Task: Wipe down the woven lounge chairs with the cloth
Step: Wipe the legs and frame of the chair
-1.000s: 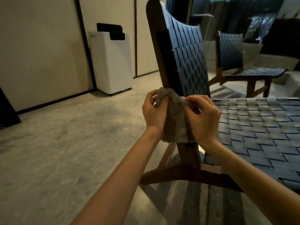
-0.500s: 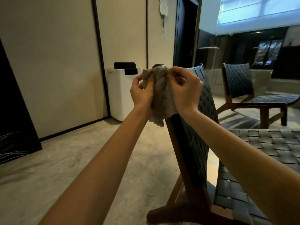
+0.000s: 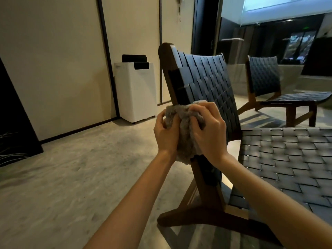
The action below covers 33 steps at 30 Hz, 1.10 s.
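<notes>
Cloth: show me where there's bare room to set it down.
The woven seat at the right lies bare. So does the floor between the white unit and the chair frame. Crowded: that frame, where left hand and right hand grip the cloth.

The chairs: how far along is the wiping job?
Done: no part shows as plainly wiped; the picture cannot tell. In hand: the left hand and right hand grip the grey cloth wrapped round the near chair's wooden side rail, midway down the back. Left: likely its woven seat and the far chair.
</notes>
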Each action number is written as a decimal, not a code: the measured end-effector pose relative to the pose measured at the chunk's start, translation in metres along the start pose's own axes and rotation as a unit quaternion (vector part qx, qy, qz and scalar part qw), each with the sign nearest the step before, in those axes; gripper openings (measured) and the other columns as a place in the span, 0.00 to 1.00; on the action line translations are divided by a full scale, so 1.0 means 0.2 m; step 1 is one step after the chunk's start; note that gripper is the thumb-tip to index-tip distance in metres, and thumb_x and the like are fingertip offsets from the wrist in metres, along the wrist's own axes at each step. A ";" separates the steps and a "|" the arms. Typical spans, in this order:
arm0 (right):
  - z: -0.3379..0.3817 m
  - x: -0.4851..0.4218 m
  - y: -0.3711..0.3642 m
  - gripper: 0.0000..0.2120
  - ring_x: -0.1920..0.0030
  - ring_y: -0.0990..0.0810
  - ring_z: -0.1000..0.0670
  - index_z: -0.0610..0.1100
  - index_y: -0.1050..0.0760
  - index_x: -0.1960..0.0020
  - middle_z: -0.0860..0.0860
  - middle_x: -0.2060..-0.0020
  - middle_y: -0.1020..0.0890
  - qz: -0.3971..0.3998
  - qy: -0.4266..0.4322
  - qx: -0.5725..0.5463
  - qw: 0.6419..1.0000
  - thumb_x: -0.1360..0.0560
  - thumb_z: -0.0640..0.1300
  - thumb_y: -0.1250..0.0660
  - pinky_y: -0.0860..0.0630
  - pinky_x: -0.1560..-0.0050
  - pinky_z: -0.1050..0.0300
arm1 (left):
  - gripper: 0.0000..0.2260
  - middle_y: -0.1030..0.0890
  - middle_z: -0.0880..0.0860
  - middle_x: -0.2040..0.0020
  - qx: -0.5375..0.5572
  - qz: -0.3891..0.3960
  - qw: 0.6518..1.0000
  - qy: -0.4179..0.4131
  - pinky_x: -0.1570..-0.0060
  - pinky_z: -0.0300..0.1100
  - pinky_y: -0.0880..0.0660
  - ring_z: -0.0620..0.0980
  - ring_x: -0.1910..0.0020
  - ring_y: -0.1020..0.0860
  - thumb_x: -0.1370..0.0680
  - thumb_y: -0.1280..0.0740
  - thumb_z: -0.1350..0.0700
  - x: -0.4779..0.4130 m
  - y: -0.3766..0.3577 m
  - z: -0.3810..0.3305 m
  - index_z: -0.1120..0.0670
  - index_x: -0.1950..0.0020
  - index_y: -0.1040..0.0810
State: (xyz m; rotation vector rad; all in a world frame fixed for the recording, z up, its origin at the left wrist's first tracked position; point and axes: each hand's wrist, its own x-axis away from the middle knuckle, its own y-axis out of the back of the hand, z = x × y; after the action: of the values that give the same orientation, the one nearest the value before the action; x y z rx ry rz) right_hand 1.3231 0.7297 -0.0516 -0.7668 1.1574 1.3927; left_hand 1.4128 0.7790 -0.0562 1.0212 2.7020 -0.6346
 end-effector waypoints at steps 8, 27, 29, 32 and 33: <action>-0.14 0.55 0.17 0.10 0.46 0.25 0.53 0.34 0.22 0.46 0.41 0.48 0.21 0.062 -0.055 0.044 0.996 0.27 0.33 0.31 0.28 0.42 0.71 | 0.12 0.22 0.44 0.50 -0.075 0.051 0.996 -0.003 0.53 0.29 0.24 0.37 0.53 0.23 0.23 0.32 0.57 0.33 0.09 0.45 0.51 0.41 0.28; 0.00 1.26 0.13 0.06 0.51 0.23 0.54 0.43 0.21 0.50 0.50 0.49 0.23 -0.008 -0.432 0.088 0.897 0.26 0.38 0.30 0.24 0.49 0.63 | 0.05 0.23 0.46 0.52 -0.285 0.098 0.952 0.051 0.61 0.25 0.33 0.38 0.58 0.27 0.25 0.30 0.52 0.62 0.27 0.84 0.48 0.52 0.25; -0.01 1.31 0.09 0.05 0.51 0.23 0.53 0.46 0.22 0.50 0.50 0.50 0.22 -0.019 -0.504 0.080 0.860 0.26 0.40 0.30 0.25 0.51 0.62 | 0.08 0.22 0.48 0.51 -0.314 0.132 0.938 0.056 0.59 0.27 0.33 0.41 0.56 0.27 0.26 0.29 0.51 0.58 0.30 0.87 0.51 0.50 0.22; -0.04 1.35 0.05 0.05 0.50 0.22 0.52 0.49 0.25 0.52 0.50 0.50 0.21 -0.130 -0.625 0.037 0.769 0.25 0.40 0.32 0.29 0.51 0.61 | 0.11 0.19 0.51 0.49 -0.321 0.199 0.924 0.059 0.59 0.26 0.30 0.43 0.56 0.24 0.27 0.28 0.53 0.56 0.30 0.92 0.54 0.47 0.19; -0.04 1.36 0.03 0.06 0.51 0.23 0.52 0.49 0.25 0.52 0.50 0.50 0.21 -0.173 -0.651 0.019 0.739 0.25 0.39 0.32 0.30 0.51 0.61 | 0.11 0.18 0.51 0.49 -0.320 0.211 0.922 0.049 0.60 0.25 0.29 0.42 0.57 0.24 0.27 0.28 0.54 0.56 0.29 0.93 0.55 0.46 0.19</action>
State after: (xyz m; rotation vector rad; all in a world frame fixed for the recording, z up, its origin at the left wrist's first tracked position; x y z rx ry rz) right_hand 1.2677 0.8132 -0.3042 0.1463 -0.0931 1.1461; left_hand 1.3716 0.8004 -0.2769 1.3741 2.3528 0.3652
